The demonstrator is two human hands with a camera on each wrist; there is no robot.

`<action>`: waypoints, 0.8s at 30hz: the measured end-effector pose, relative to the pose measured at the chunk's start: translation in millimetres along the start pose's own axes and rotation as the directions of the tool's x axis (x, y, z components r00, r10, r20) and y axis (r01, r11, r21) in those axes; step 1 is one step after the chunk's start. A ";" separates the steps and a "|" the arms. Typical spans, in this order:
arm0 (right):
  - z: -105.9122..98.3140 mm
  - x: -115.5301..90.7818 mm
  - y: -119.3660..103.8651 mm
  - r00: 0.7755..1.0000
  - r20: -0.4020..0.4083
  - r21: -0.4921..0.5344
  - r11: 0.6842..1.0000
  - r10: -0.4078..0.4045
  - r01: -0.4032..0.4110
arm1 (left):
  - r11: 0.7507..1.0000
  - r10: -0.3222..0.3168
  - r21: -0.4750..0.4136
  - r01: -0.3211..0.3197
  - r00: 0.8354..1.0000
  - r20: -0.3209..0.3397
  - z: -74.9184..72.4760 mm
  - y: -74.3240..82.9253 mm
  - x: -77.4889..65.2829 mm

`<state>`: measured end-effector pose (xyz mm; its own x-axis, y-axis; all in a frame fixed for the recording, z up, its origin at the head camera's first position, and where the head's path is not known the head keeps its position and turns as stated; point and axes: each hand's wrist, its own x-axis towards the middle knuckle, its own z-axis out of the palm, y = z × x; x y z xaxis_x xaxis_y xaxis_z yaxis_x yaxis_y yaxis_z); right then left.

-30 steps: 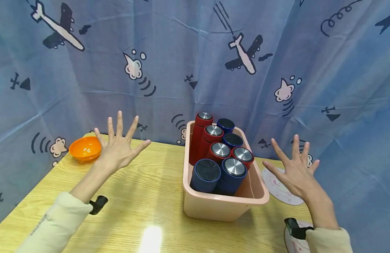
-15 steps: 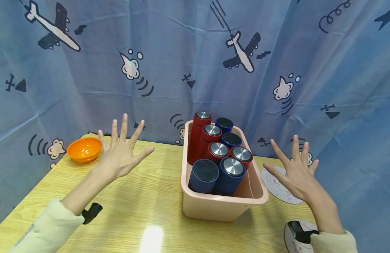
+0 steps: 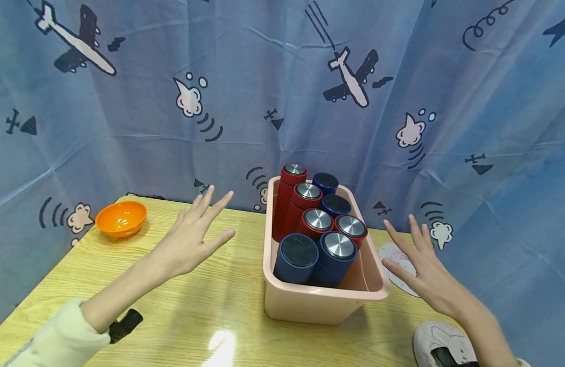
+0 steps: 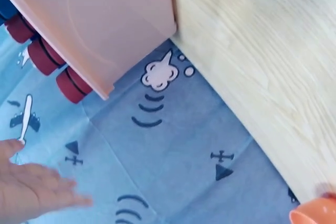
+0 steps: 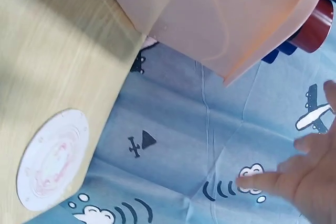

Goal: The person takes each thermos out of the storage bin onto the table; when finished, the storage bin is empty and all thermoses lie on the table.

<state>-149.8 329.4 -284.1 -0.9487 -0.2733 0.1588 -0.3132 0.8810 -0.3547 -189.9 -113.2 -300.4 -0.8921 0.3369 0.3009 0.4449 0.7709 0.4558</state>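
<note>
A pink plastic bin (image 3: pixel 305 305) stands on the table, holding several red and blue thermos flasks upright. A tall red flask (image 3: pixel 287 204) is at its back left, and a dark blue flask (image 3: pixel 297 260) with a black lid is at the front. To the bin's left, my left hand (image 3: pixel 186 242) hovers over the table with fingers extended, touching nothing. My right hand (image 3: pixel 424 272) is held in the air to the bin's right, fingers also extended and free. Each wrist view catches part of its hand, the left (image 4: pixel 31 190) and the right (image 5: pixel 310 174), beside the bin.
An orange bowl (image 3: pixel 122 218) sits at the table's back left corner. On the right lie a round white mat (image 5: pixel 52 161) and, nearer the front, a pale mat with a printed figure (image 3: pixel 440 339). A blue patterned curtain (image 3: pixel 245 102) hangs behind the table (image 3: pixel 172 326).
My left hand has moved right and slightly down, toward the bin, and turned. The right hand has dropped a little. The fingers of both hands have come closer together.
</note>
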 end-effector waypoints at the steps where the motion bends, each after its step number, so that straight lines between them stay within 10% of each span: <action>1: 0.4 -1.6 -0.7 1.000 0.004 0.013 1.000 -0.011 0.011 | 0.999 0.022 -0.034 -0.023 1.000 -0.008 1.5 0.1 1.2; 8: 1.0 -7.9 -2.7 0.999 0.018 0.069 0.996 -0.051 0.050 | 0.974 0.088 -0.203 -0.100 0.994 -0.067 11.2 -1.0 16.0; 24: 10.5 -10.9 4.9 0.967 0.001 0.050 0.966 -0.255 0.254 | 0.877 0.031 -0.479 -0.031 0.999 -0.008 31.6 -6.3 90.8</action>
<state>-141.4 332.7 -297.2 -0.8378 -0.4890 0.2427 -0.5458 0.7620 -0.3486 -276.2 -70.3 -302.3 -0.8774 0.3562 0.3212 0.4552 0.4072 0.7918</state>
